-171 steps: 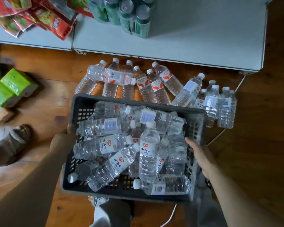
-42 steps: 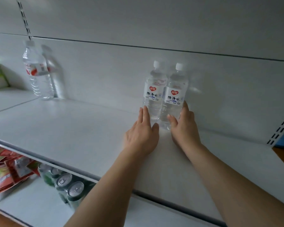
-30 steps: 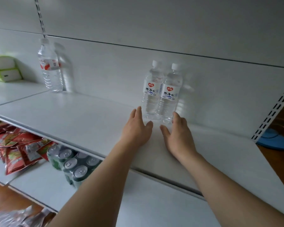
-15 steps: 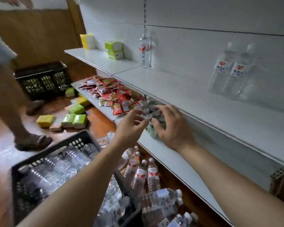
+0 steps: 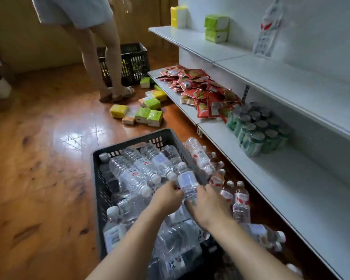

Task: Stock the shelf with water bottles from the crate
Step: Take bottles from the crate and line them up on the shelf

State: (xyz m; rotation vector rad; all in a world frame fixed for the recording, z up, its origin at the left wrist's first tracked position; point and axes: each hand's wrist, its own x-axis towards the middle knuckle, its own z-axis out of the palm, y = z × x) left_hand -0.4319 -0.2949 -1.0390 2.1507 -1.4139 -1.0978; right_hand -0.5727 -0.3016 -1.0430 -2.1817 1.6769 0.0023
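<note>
A clear plastic water bottle with a pale label (image 5: pixel 187 182), lying near the right edge of the dark grey slotted plastic crate (image 5: pixel 101 190), is gripped by the left hand (image 5: pixel 166 199) and right hand (image 5: pixel 208 207), fingers curled; pickup is judged underway, with transfer to the white metal shelf (image 5: pixel 291 77) required next.

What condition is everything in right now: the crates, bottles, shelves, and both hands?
Grey crate: on the floor, heaped with lying water bottles.
Blue-label bottle: in the crate, gripped by both hands.
Left hand: fingers curled on that bottle.
Right hand: fingers curled on that bottle.
Floor bottles: beside the crate, some upright.
Upper shelf bottle: upright, blurred.
Green cans: upright on the lower shelf.
Black crate: on the floor, contents unclear.
</note>
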